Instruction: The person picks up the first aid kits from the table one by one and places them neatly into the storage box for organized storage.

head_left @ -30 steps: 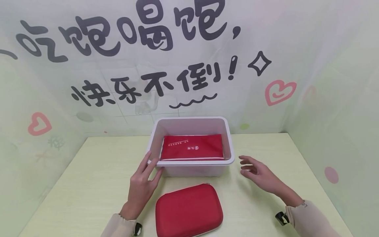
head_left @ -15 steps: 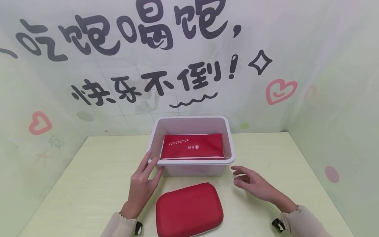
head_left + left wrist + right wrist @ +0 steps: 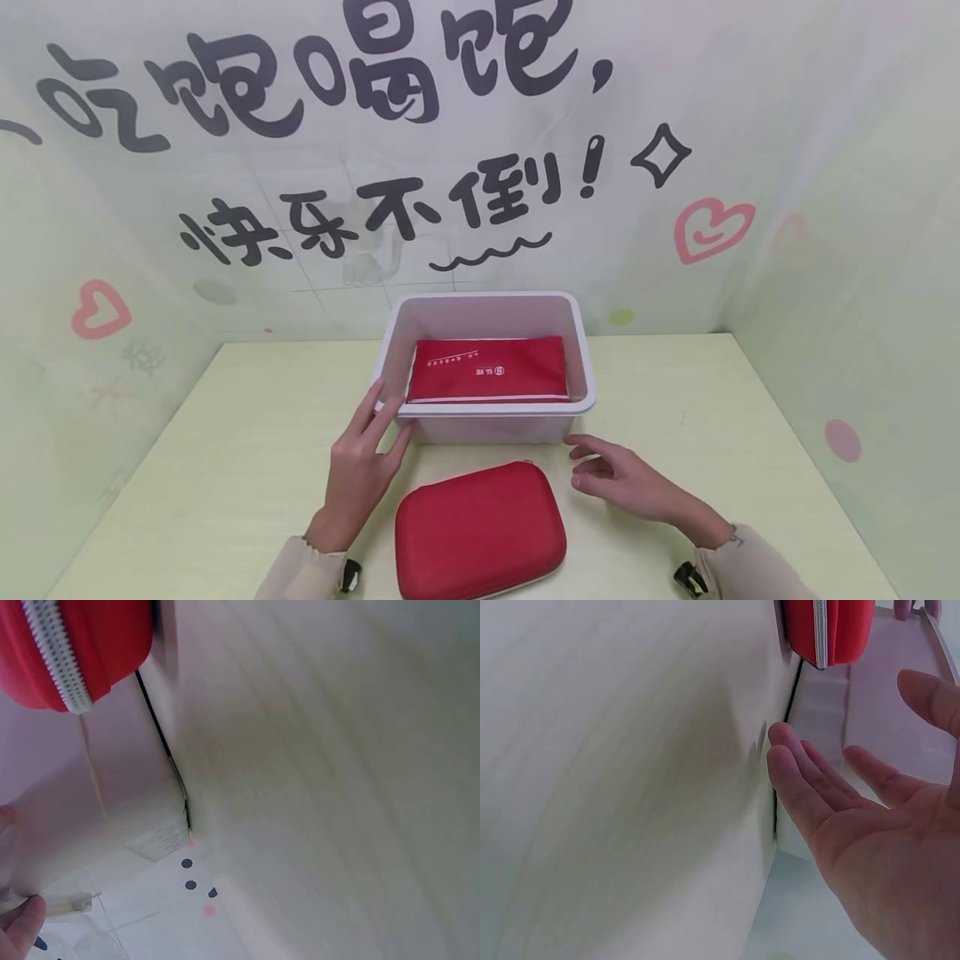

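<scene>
A red zippered hard case (image 3: 480, 529) lies on the table in front of a white plastic bin (image 3: 491, 429). Inside the bin is a flat red pouch (image 3: 487, 371) with white print. My left hand (image 3: 360, 467) holds the bin's front left corner, fingertips at the rim and thumb against the front wall. The right hand (image 3: 626, 479), its fingers relaxed and spread from the thumb, hovers just right of the case and holds nothing. In the right wrist view the case's zipped edge (image 3: 821, 634) shows beyond those fingertips.
A pale wood-grain table (image 3: 225, 467) bears everything. Behind it and along both sides stand light fabric walls (image 3: 637, 275) with black lettering and pink hearts. The bin stands close to the back wall.
My right hand has come left and toward me, from beside the bin's right corner to beside the red case. The left hand stays on the bin's corner.
</scene>
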`<state>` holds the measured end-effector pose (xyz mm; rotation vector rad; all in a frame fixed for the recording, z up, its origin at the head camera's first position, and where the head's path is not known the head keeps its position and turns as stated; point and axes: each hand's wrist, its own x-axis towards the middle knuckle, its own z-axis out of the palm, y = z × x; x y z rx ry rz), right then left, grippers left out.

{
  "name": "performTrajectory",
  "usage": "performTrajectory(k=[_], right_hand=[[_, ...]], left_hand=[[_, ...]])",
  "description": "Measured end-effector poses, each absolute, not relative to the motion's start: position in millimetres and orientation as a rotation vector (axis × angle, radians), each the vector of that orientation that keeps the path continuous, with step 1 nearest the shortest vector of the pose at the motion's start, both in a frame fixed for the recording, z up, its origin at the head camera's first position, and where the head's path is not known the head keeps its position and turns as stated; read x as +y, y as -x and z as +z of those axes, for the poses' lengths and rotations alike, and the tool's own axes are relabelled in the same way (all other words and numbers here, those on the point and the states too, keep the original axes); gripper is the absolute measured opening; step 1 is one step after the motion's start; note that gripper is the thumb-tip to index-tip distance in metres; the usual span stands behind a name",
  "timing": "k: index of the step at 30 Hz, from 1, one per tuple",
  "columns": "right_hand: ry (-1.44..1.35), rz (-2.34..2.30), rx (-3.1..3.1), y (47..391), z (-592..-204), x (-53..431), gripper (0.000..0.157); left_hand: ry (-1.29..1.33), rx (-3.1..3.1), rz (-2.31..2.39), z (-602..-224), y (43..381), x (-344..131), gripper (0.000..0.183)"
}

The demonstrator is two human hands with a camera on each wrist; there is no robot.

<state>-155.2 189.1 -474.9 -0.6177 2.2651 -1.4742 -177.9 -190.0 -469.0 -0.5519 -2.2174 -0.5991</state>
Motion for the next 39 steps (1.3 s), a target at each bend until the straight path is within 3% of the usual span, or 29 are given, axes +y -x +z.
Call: performTrajectory(k=[39], right_hand=[[0.762, -1.323, 2.209, 161, -481, 140, 0.084]], left_hand=[[0.556, -2.189, -0.611, -471, 180, -189, 0.057]])
